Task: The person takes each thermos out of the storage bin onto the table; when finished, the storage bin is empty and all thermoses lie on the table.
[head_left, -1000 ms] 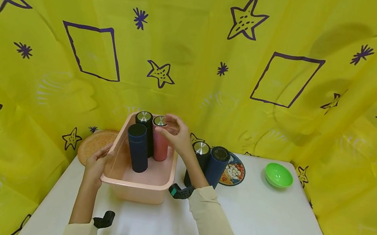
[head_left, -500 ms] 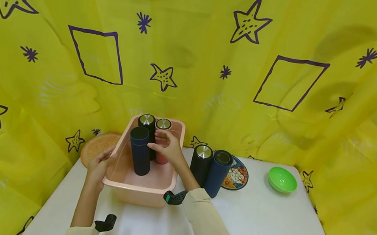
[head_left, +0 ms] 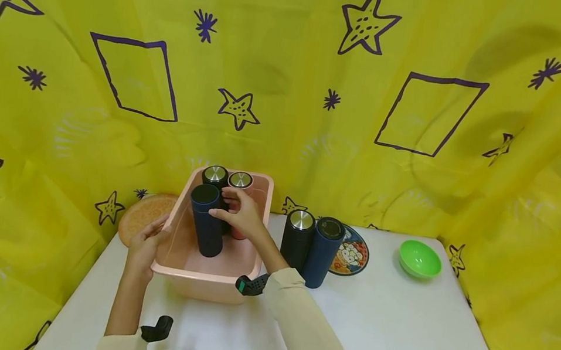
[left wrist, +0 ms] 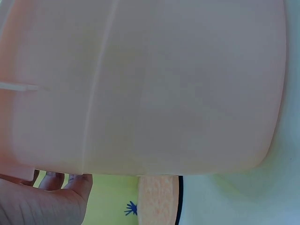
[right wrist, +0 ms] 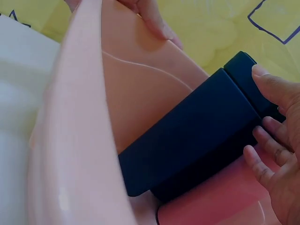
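Observation:
My left hand [head_left: 144,249] grips the left rim of a pink plastic tub [head_left: 203,276]; in the left wrist view its fingers curl at the tub's [left wrist: 187,93] edge. Three insulated bottles stand inside: a navy bottle [head_left: 207,230] in front, a black bottle [head_left: 215,174] behind it and a pink bottle [head_left: 241,180] at the right. My right hand [head_left: 243,215] reaches in over the pink bottle. In the right wrist view its thumb touches or nearly touches the lid of the navy bottle [right wrist: 201,126], with the other fingers loosely extended alongside. Whether these fingers touch is unclear.
Right of the tub stand another black bottle [head_left: 297,242] and another navy bottle [head_left: 321,257], close together. Behind them lies a patterned round mat [head_left: 352,254]. A green bowl [head_left: 419,259] sits far right, and an orange-brown disc [head_left: 144,216] lies behind my left hand.
My right hand has moved left and lower, from beside the pink bottle's top to the navy bottle's upper part. The left hand keeps its hold on the tub.

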Tool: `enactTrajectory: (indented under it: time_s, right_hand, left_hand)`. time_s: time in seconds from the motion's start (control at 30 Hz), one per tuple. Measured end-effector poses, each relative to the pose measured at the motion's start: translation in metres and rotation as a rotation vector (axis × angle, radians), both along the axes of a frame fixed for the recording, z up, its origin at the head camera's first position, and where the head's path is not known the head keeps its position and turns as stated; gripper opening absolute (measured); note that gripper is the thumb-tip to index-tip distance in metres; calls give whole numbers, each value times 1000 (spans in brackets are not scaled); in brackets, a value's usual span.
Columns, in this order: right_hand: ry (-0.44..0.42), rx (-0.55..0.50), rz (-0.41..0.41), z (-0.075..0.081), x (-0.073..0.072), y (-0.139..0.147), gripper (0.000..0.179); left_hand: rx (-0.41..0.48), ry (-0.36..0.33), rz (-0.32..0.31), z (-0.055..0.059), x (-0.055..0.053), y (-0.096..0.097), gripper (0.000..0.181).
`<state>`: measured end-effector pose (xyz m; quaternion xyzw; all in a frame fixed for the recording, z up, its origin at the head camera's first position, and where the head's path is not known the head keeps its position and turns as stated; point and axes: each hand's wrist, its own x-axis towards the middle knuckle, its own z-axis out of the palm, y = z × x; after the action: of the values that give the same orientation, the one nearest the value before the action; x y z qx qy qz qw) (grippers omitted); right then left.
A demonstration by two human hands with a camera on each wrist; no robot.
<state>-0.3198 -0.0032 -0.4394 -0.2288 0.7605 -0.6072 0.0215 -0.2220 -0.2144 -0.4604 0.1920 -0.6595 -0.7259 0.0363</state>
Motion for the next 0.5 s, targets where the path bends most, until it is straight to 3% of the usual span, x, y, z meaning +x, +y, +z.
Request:
enactTrajectory:
  time_s: [0.5]
  right_hand:
    - [29, 109, -94, 0, 11, -16, 62]
  left_hand:
    - [-5, -23, -7, 0, 0, 0, 53]
